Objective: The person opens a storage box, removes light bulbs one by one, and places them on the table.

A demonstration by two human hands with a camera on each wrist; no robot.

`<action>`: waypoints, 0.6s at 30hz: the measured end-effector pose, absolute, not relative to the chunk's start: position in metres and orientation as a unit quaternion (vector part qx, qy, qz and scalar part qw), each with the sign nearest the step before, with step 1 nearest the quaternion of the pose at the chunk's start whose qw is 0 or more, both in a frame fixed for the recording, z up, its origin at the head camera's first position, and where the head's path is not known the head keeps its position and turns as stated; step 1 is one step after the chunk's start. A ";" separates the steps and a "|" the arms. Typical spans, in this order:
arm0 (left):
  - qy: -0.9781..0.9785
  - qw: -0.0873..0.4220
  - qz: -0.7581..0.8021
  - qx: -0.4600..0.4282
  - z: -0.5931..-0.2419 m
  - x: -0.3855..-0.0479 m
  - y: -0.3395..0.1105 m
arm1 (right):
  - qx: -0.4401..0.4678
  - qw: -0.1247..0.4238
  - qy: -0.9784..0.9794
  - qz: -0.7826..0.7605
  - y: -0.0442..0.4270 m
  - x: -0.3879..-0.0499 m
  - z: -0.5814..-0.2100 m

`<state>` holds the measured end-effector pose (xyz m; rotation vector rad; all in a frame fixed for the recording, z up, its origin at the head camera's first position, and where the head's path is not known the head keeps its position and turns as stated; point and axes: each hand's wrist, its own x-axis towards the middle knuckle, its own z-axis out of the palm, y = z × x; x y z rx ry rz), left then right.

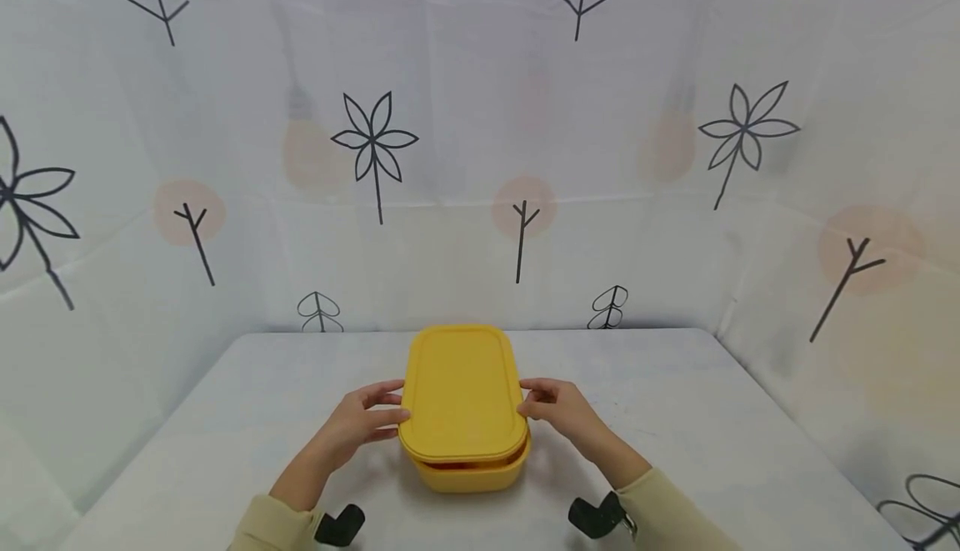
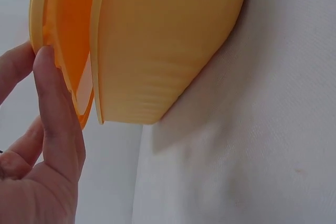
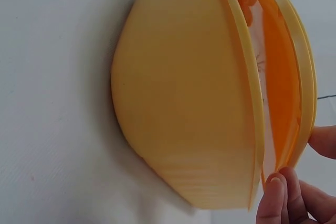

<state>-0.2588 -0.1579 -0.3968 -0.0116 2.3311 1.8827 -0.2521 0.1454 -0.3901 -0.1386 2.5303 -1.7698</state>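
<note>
A yellow rectangular lid [image 1: 461, 388] with rounded corners sits over a yellow plastic food container [image 1: 468, 481]. My left hand [image 1: 354, 422] pinches the lid's left rim between thumb and fingers. On the opposite side, my right hand [image 1: 573, 418] pinches the right rim. Both wrist views show a gap between the raised lid rim [image 3: 305, 72] and the container's wall [image 2: 157, 51], with the orange underside of the lid visible through it. The container rests upright on the table. Most of its inside is hidden by the lid.
The white table [image 1: 285, 401] extends around the container on all sides. Behind it and along the sides hangs a pale cloth [image 1: 450, 267] printed with plant drawings. Black devices [image 1: 341, 526] are worn at both wrists, near the sleeves.
</note>
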 end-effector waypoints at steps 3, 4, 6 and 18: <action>0.774 0.071 0.629 -0.002 -0.396 -0.259 -0.159 | -0.046 0.030 0.816 -0.575 0.144 -0.252 -0.387; 0.774 0.069 0.630 -0.002 -0.395 -0.259 -0.160 | -0.046 0.030 0.814 -0.578 0.144 -0.251 -0.386; 0.772 0.067 0.632 -0.001 -0.393 -0.259 -0.161 | -0.047 0.032 0.811 -0.582 0.143 -0.251 -0.383; 0.768 0.058 0.638 0.003 -0.386 -0.257 -0.172 | -0.054 0.044 0.803 -0.592 0.135 -0.255 -0.378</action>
